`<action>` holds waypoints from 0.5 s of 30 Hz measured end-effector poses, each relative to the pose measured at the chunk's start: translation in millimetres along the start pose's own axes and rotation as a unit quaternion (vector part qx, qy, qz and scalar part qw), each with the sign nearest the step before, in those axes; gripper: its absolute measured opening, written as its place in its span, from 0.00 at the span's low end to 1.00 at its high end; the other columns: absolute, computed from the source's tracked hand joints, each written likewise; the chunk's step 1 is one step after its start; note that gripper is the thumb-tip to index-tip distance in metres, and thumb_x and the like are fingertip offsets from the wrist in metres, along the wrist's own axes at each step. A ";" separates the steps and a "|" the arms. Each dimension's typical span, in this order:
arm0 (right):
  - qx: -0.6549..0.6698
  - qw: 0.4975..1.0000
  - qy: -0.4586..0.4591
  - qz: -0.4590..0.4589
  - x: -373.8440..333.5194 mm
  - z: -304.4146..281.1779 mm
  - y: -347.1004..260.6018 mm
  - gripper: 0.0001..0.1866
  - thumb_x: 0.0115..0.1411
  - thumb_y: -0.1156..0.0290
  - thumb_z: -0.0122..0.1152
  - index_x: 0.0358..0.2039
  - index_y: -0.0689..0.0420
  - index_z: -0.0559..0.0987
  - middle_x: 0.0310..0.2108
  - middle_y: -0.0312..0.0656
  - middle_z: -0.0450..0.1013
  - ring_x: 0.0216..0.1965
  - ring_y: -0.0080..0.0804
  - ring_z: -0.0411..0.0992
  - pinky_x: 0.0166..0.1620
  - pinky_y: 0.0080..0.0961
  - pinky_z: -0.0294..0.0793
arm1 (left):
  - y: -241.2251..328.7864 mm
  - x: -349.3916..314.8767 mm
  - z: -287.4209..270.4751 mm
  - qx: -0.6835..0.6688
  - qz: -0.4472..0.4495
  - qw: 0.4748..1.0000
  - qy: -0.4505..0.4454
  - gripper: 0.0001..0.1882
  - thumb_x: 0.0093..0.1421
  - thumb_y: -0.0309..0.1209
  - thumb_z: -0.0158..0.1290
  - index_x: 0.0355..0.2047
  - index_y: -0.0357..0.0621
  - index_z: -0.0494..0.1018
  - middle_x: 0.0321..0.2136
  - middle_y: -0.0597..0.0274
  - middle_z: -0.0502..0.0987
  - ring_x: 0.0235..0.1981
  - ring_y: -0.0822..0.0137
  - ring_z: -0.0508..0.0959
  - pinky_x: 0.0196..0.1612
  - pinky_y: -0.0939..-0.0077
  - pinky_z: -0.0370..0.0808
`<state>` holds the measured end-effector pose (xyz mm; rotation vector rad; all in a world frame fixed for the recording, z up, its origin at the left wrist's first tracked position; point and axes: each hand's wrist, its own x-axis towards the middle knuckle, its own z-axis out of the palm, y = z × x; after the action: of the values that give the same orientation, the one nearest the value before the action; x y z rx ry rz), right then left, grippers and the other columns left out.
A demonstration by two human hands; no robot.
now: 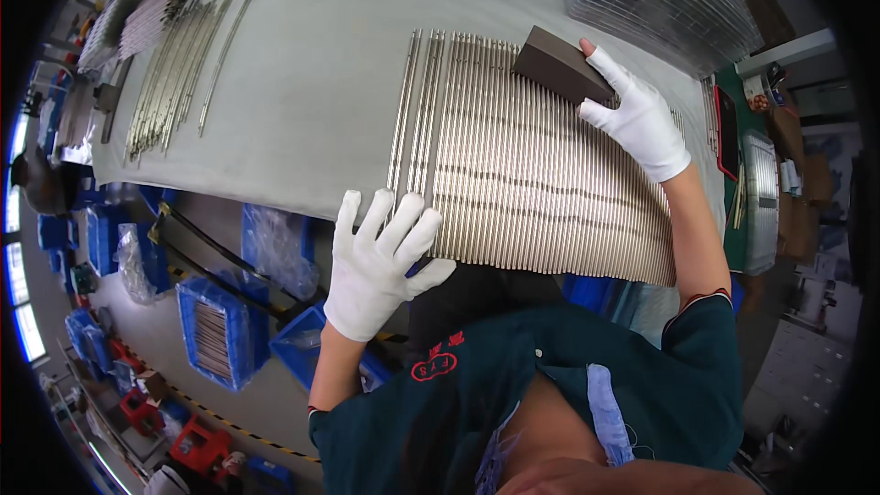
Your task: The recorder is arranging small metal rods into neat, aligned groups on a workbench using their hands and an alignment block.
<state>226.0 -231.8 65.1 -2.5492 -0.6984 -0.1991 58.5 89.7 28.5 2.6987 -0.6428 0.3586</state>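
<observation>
A wide row of slim, shiny metal rods lies side by side on the table, with a few rods standing slightly apart at its left. My right hand, in a white glove with a bare fingertip, grips a dark brown rectangular block between thumb and fingers. The block lies aslant over the far ends of the rods. My left hand, also in a white glove, has its fingers spread at the table's near edge. Its fingertips are by the near ends of the leftmost rods; whether they touch cannot be told.
A grey cover spreads over the table. More rods lie loosely at the far left. Clear plastic trays are stacked at the back right. Blue crates stand on the floor at left, and a red-edged tray sits at right.
</observation>
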 end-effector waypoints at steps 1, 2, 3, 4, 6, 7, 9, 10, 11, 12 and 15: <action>0.015 0.999 -0.011 0.038 -0.8 0.5 -1.9 0.36 0.59 0.64 0.70 0.68 0.39 0.71 0.51 0.51 0.79 0.49 0.52 0.78 0.53 0.41 0.77 | -2.3 -2.0 -1.8 0.006 -0.003 1.000 -0.003 0.38 0.43 0.44 0.71 0.53 0.50 0.69 0.49 0.58 0.73 0.48 0.49 0.74 0.58 0.40 0.66; 0.015 0.999 -0.011 0.037 -0.3 0.3 -0.8 0.36 0.59 0.64 0.70 0.68 0.39 0.71 0.51 0.51 0.79 0.49 0.52 0.78 0.53 0.41 0.77 | -4.8 -4.5 -4.8 0.015 -0.014 1.000 -0.022 0.39 0.42 0.45 0.71 0.55 0.50 0.69 0.50 0.57 0.73 0.51 0.47 0.73 0.60 0.38 0.66; 0.003 0.998 -0.027 0.061 0.4 0.0 1.5 0.36 0.59 0.64 0.70 0.69 0.37 0.70 0.48 0.52 0.80 0.48 0.52 0.79 0.52 0.41 0.77 | -7.9 -5.6 -7.9 0.025 -0.017 0.999 -0.013 0.36 0.44 0.49 0.69 0.52 0.50 0.71 0.50 0.58 0.74 0.50 0.49 0.73 0.60 0.40 0.65; -0.010 0.995 -0.043 0.086 0.5 -0.7 4.2 0.37 0.59 0.64 0.70 0.69 0.35 0.69 0.46 0.53 0.81 0.46 0.53 0.79 0.50 0.40 0.78 | -10.6 -6.6 -10.7 0.033 -0.019 0.999 -0.003 0.34 0.47 0.53 0.68 0.50 0.50 0.73 0.49 0.60 0.74 0.49 0.52 0.73 0.60 0.42 0.65; 0.003 0.998 -0.016 0.065 -0.8 2.7 12.4 0.37 0.59 0.63 0.69 0.70 0.33 0.68 0.45 0.53 0.81 0.45 0.53 0.79 0.49 0.40 0.78 | -18.4 -4.6 -16.9 0.026 -0.012 1.000 -0.009 0.37 0.49 0.57 0.65 0.50 0.45 0.74 0.50 0.57 0.75 0.50 0.49 0.73 0.61 0.40 0.65; 0.021 0.999 0.008 0.041 1.1 4.4 15.0 0.38 0.60 0.63 0.69 0.70 0.32 0.68 0.43 0.53 0.81 0.44 0.53 0.80 0.48 0.40 0.78 | -21.1 -0.7 -20.9 0.029 -0.010 0.999 -0.014 0.37 0.50 0.58 0.64 0.50 0.43 0.74 0.49 0.56 0.75 0.50 0.48 0.74 0.61 0.40 0.64; 0.019 0.999 0.021 0.029 10.4 6.4 14.1 0.37 0.60 0.62 0.69 0.70 0.32 0.68 0.44 0.52 0.81 0.44 0.52 0.80 0.48 0.39 0.79 | -24.1 24.6 -20.1 0.020 -0.005 1.000 -0.023 0.36 0.53 0.56 0.62 0.52 0.39 0.74 0.51 0.53 0.76 0.54 0.47 0.74 0.63 0.41 0.64; 0.024 0.999 0.034 0.014 18.7 8.8 9.1 0.36 0.61 0.62 0.69 0.70 0.32 0.68 0.45 0.51 0.81 0.44 0.51 0.80 0.48 0.38 0.79 | -25.2 36.5 -18.1 0.019 -0.003 1.000 -0.017 0.35 0.55 0.54 0.61 0.53 0.37 0.74 0.52 0.50 0.77 0.56 0.45 0.74 0.64 0.40 0.64; 0.050 0.998 0.013 0.040 28.1 11.3 0.3 0.35 0.61 0.61 0.68 0.69 0.31 0.69 0.45 0.49 0.82 0.43 0.48 0.81 0.49 0.36 0.80 | -23.8 48.0 -11.9 0.043 0.009 0.999 0.000 0.35 0.56 0.55 0.59 0.53 0.37 0.75 0.52 0.50 0.77 0.56 0.47 0.74 0.65 0.43 0.65; 0.051 0.998 0.012 0.036 37.1 15.4 -3.8 0.35 0.61 0.61 0.68 0.69 0.31 0.69 0.45 0.49 0.82 0.43 0.48 0.81 0.49 0.36 0.80 | -23.8 61.5 -6.1 0.048 0.018 0.999 -0.002 0.37 0.57 0.57 0.59 0.53 0.37 0.75 0.52 0.50 0.77 0.56 0.49 0.74 0.65 0.45 0.64; 0.096 0.995 -0.013 0.018 60.4 30.0 -1.2 0.33 0.63 0.59 0.68 0.68 0.28 0.70 0.46 0.47 0.82 0.43 0.44 0.82 0.49 0.33 0.80 | -28.8 95.0 14.1 0.094 0.030 0.995 -0.020 0.42 0.58 0.63 0.55 0.56 0.37 0.74 0.54 0.52 0.77 0.59 0.53 0.74 0.68 0.48 0.62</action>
<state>277.5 -189.5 55.2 -2.3820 -0.6488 -0.0827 156.6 71.7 38.1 2.8760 -0.7359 0.4010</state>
